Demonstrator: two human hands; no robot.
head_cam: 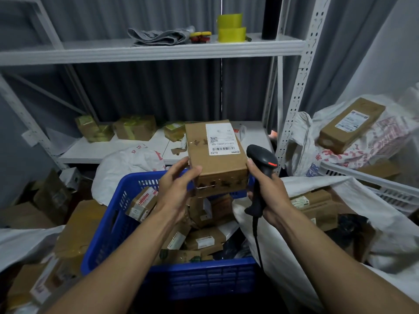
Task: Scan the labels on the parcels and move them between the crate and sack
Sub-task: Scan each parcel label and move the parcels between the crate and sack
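A brown cardboard parcel (215,155) with a white label on top hangs above the blue crate (195,282). My left hand (176,189) holds its near left corner, thumb on top. My right hand (265,189) grips the handle of a black barcode scanner (260,159), and its fingertip touches the parcel's right edge. The scanner head sits just right of the parcel. Several labelled parcels lie in the crate. A white sack (283,245) lies open to the right, with boxes inside.
A white metal shelf (158,51) stands behind, with yellow tape rolls (231,30) and folded bags on top and taped boxes (136,128) lower down. More sacks and cardboard boxes (351,123) crowd the right and left floor. A white crate (385,184) sits at right.
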